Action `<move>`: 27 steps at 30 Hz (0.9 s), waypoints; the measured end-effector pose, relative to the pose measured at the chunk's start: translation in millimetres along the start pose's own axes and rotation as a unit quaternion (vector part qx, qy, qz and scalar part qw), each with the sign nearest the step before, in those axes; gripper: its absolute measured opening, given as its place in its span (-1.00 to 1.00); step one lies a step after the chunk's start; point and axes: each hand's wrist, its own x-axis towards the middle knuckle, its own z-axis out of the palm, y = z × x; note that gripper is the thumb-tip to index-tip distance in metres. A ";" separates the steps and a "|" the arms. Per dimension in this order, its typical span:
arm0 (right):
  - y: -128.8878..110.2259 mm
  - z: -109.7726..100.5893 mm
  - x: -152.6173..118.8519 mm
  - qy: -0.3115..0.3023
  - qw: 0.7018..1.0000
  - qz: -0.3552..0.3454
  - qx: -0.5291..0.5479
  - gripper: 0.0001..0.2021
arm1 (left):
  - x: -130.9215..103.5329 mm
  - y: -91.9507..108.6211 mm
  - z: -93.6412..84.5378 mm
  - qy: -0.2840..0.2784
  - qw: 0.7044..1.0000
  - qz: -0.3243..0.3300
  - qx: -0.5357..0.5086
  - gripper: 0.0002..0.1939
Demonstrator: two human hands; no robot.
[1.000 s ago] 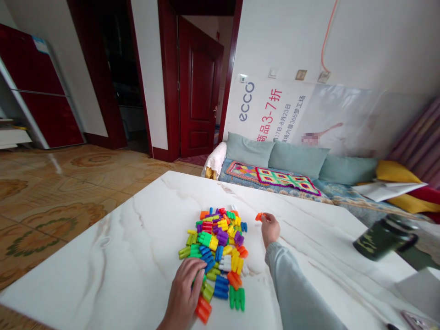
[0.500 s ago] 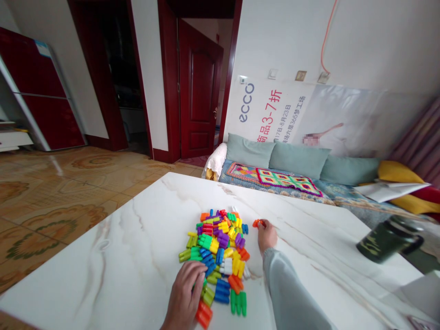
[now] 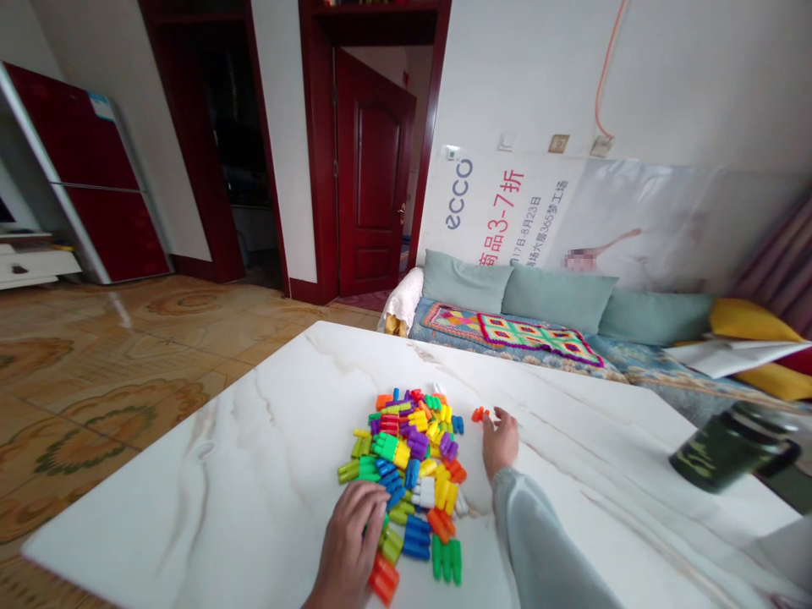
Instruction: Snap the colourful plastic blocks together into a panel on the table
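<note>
Right hand (image 3: 501, 444) spread just beside a small orange plastic block (image 3: 480, 414). Left hand (image 3: 352, 529), grip hidden, curls against heaped multicoloured plastic blocks (image 3: 417, 443); its sideways nudge might scatter them

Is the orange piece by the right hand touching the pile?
No, a strip of white tabletop separates the orange piece from the pile.

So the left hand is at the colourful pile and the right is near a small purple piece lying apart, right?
No: the small piece near the right hand is orange, not purple, as the head view shows. The left hand is at the pile.
</note>
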 end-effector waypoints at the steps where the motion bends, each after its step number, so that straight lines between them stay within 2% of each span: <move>1: -1.7 -2.2 -4.8 0.014 1.000 -0.008 0.010 -0.57 | 0.5 1.0 -0.1 -0.001 1.000 -0.002 0.001 -0.82; 3: -7.4 -7.2 -16.5 0.021 0.999 -0.034 0.031 -0.57 | 1.5 2.7 -0.1 -0.004 1.000 0.000 0.005 -0.82; 5: -17.0 -12.2 -29.6 0.000 0.996 -0.072 0.051 -0.62 | 2.2 3.2 0.4 -0.009 1.000 0.006 0.012 -0.82; 10: -55.5 -19.7 -58.5 -0.108 0.978 -0.170 0.060 -0.75 | 0.5 -0.1 2.0 -0.016 0.999 0.012 0.029 -0.82; 13: -78.2 -22.4 -64.7 -0.163 0.967 -0.191 0.031 -0.81 | -0.4 1.0 0.8 -0.018 0.999 0.005 0.031 -0.81; 15: -86.3 -25.8 -62.3 -0.186 0.966 -0.179 -0.002 -0.83 | -0.2 3.7 -0.7 -0.016 0.999 -0.001 0.032 -0.81; 18: -83.2 -34.7 -52.5 -0.206 0.967 -0.131 -0.066 -0.85 | 1.0 7.4 -2.2 -0.015 0.999 -0.005 0.034 -0.79; 21: -66.8 -46.3 -45.4 -0.252 0.956 -0.096 -0.120 -0.89 | 1.7 7.5 -2.1 -0.014 0.999 -0.002 0.039 -0.79; 24: -50.5 -54.1 -47.6 -0.308 0.936 -0.092 -0.144 -0.80 | 1.3 4.0 -0.7 -0.006 0.999 0.005 0.046 -0.79; 27: -43.9 -54.4 -54.7 -0.343 0.922 -0.096 -0.154 -0.69 | 0.3 0.5 0.6 -0.006 0.999 0.012 0.049 -0.78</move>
